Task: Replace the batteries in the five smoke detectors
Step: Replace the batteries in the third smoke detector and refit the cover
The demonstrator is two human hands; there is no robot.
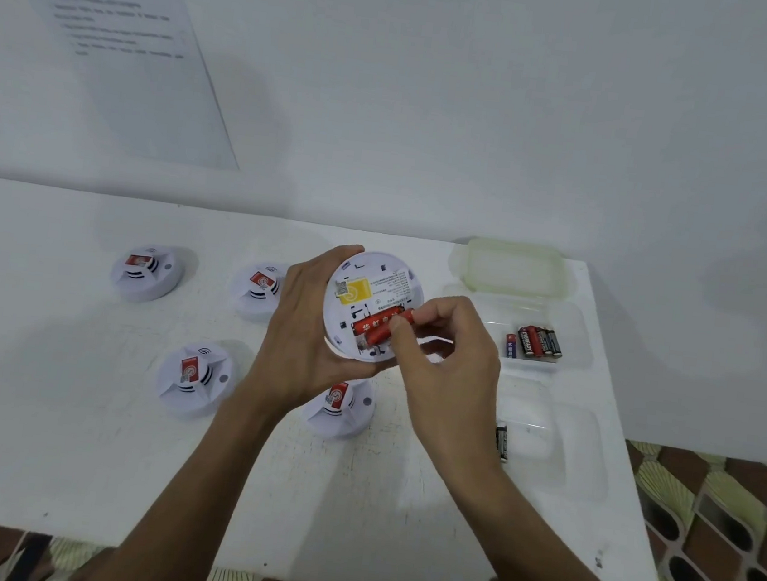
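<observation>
Red battery (378, 320) pinched in right hand (450, 359) grip, at bay | left hand (302, 324) grip curled round upturned detector (372, 289), steadying it | spares (534, 341) in tray (577, 320) nearby

"Eveready" on a tray battery (530, 342) (wall sheet (116, 25) print unreadable).

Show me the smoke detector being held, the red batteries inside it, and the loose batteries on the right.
Smoke detector (357, 291): head view, on the yellow sticker on its back.
Red batteries (373, 324): head view, on the upper battery's label.
Loose batteries (534, 341): head view, on the red one mid-group.
</observation>
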